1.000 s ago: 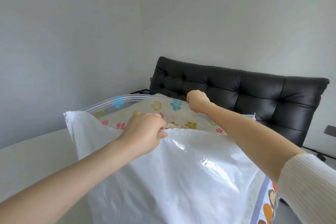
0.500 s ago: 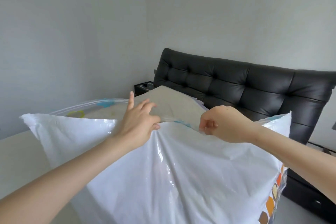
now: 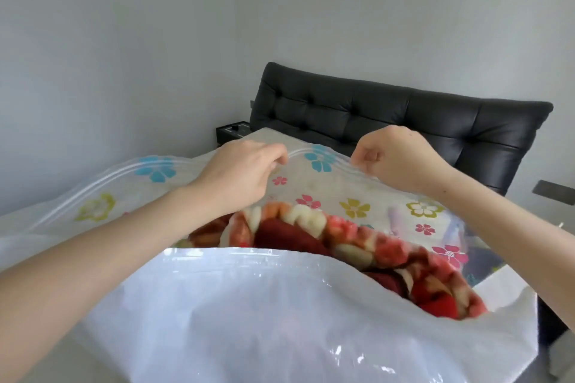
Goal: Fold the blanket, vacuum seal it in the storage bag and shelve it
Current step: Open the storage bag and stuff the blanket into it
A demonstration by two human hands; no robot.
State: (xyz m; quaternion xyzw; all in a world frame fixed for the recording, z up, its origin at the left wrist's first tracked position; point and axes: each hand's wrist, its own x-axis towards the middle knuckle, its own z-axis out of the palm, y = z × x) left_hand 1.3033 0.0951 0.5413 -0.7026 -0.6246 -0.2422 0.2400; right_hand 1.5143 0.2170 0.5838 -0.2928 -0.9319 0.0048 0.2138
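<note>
Fingers (image 3: 277,162) of both hands pinch the bag rim (image 3: 320,154).

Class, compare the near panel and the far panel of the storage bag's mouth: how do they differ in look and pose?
The near panel is plain frosted white; the far panel is clear with coloured flowers. The near one sags low; the far one is pinched up by the left hand and right hand. Both enclose the blanket.

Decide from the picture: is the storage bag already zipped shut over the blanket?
No: the bag gapes open, both hands holding its far edge up, with the red blanket showing in the gap.
</note>
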